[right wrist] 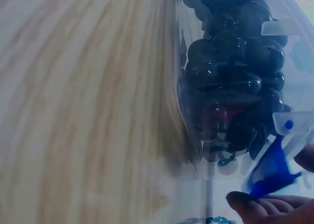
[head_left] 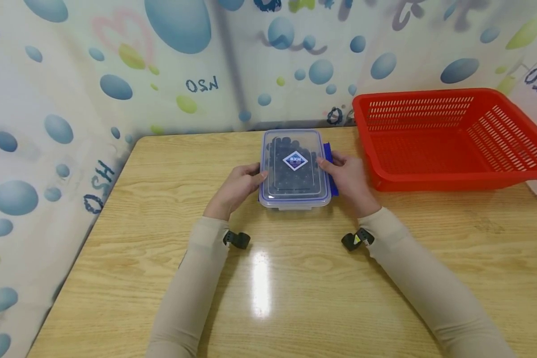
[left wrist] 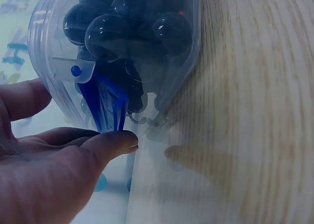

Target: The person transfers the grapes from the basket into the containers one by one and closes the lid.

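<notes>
A clear plastic food container with a blue-rimmed lid and a diamond-shaped label stands on the wooden table, filled with dark, shiny round pieces. My left hand grips its left side, thumb on the lid's edge. In the left wrist view, the fingers touch a blue side clip that sticks outward. On the opposite side my right hand holds the container, its thumb over the lid. Another blue clip juts out there, with the fingertips against it. The lid lies on the container.
A red plastic basket with slotted walls sits to the right, close to my right hand. Behind the wooden table hangs a white sheet patterned with blue and green ovals. Each wrist wears a small black camera.
</notes>
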{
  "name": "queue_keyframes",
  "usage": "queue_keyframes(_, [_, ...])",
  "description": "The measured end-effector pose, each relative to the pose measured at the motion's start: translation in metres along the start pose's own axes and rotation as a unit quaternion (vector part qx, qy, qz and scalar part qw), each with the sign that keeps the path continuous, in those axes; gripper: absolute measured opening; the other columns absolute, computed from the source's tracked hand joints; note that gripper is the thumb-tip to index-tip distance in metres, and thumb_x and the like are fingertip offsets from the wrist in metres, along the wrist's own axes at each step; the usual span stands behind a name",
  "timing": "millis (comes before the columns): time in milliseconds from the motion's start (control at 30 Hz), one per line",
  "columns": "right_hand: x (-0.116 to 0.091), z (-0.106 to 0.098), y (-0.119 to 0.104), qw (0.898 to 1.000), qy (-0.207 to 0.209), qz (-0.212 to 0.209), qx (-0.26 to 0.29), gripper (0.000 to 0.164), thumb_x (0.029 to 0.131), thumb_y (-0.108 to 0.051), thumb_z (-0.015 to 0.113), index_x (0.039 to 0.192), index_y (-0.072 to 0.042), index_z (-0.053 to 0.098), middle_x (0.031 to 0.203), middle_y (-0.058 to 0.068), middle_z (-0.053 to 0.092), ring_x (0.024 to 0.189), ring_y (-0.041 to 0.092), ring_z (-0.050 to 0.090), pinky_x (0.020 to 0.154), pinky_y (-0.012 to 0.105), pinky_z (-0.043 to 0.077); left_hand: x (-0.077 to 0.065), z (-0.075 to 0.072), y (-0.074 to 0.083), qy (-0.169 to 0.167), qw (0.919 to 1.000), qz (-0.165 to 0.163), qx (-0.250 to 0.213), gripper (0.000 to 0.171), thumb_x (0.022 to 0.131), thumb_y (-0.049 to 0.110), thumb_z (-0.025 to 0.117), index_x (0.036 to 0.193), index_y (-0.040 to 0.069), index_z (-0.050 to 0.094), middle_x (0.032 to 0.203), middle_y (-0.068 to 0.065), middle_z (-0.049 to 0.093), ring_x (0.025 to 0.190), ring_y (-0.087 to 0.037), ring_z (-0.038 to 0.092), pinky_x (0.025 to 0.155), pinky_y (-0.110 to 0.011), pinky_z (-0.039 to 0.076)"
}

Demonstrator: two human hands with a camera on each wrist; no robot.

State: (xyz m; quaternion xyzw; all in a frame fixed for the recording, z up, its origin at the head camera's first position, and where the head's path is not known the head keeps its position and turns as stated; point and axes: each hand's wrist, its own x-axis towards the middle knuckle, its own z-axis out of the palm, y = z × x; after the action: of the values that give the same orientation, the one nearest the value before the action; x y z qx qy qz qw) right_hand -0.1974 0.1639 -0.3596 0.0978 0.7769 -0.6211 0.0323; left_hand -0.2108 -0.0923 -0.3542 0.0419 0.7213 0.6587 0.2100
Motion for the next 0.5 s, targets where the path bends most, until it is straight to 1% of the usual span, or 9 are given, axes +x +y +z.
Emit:
queue_keyframes(67, [-0.0007,0.0011,-0.0015,1.000,0.012,-0.009,-0.009,0.065,0.096,-0.027,0.067,0.148,0.000,0.040,0.146,0.017,0.046,0.131,0.027,0.047,0.104,0.036,0.042,0.0004,0.0001,-0.0001,0.002,1.0000,-0.003,0.003,0.055,0.103,0.009,0.051,0.150,-0.008,0.027,0.152,-0.018,0.037,0.134,-0.022,0.043,0.107,-0.028,0.039])
queue_keyframes(133, [-0.0005,0.0022,-0.0029,1.000,0.017,-0.017,-0.006,0.063,0.096,-0.023,0.067,0.149,-0.001,0.040,0.147,0.015,0.046,0.133,0.024,0.046,0.104,0.035,0.041,0.0008,0.0002,-0.0002,0.003,1.0000,-0.003,0.004,0.056,0.103,0.008,0.051,0.150,-0.008,0.027,0.153,-0.019,0.035,0.135,-0.023,0.042,0.107,-0.028,0.038])
queue_keyframes(333, [0.0012,0.0061,-0.0045,0.999,0.017,-0.043,0.005,0.059,0.097,-0.014,0.065,0.148,-0.001,0.040,0.148,0.012,0.044,0.133,0.022,0.044,0.103,0.032,0.041,0.0011,0.0000,0.0004,0.004,0.9999,-0.001,0.010,0.057,0.102,0.008,0.051,0.150,-0.009,0.025,0.154,-0.020,0.033,0.137,-0.024,0.039,0.108,-0.029,0.037])
queue_keyframes(400, [0.0010,0.0077,-0.0049,0.998,0.020,-0.052,-0.009,0.057,0.097,-0.013,0.064,0.148,0.000,0.040,0.148,0.012,0.044,0.133,0.022,0.044,0.103,0.032,0.042,0.0007,-0.0001,0.0010,0.003,0.9999,-0.003,0.013,0.057,0.102,0.008,0.051,0.150,-0.009,0.025,0.154,-0.020,0.032,0.137,-0.024,0.038,0.108,-0.029,0.036])
queue_keyframes(500, [-0.0004,0.0099,-0.0075,0.996,0.025,-0.066,-0.049,0.056,0.098,-0.014,0.062,0.147,0.000,0.040,0.149,0.011,0.043,0.134,0.022,0.043,0.103,0.033,0.041,0.0003,-0.0006,0.0015,0.002,0.9998,-0.004,0.017,0.058,0.102,0.009,0.051,0.150,-0.009,0.025,0.154,-0.020,0.032,0.137,-0.023,0.038,0.108,-0.029,0.037])
